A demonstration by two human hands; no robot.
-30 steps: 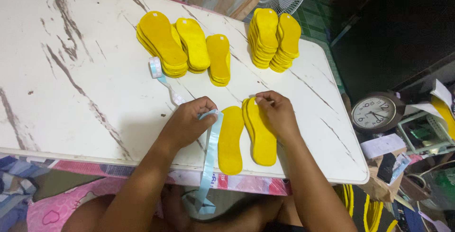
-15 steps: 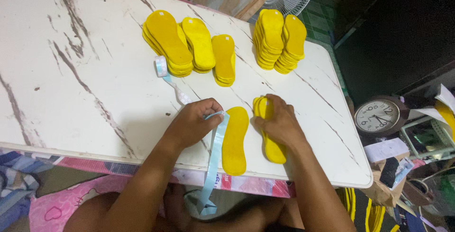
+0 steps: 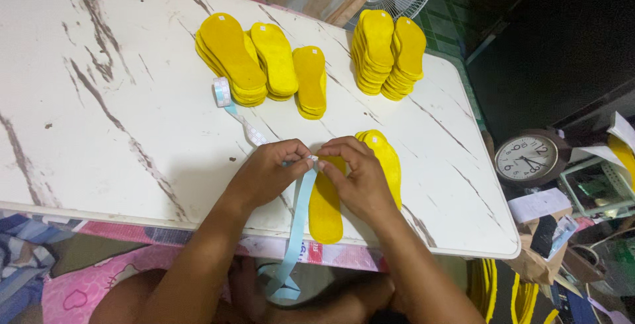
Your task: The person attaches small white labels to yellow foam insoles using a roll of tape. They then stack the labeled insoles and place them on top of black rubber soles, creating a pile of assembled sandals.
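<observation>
**Tape strip pinched over a yellow insole**

A light-blue tape strip (image 3: 299, 221) is pinched at its upper end between the fingertips of the left hand (image 3: 268, 173) and the right hand (image 3: 357, 180), both clenched on it. The strip hangs down past the near edge of the white marbled table (image 3: 99, 119). A yellow insole (image 3: 326, 215) lies flat under the hands, near the table edge, with a second insole (image 3: 385, 159) just beside it under the right hand. Five stacks of yellow insoles (image 3: 304, 76) are set farther back. A wall clock (image 3: 527, 159) is seen off the table, to the right.
</observation>
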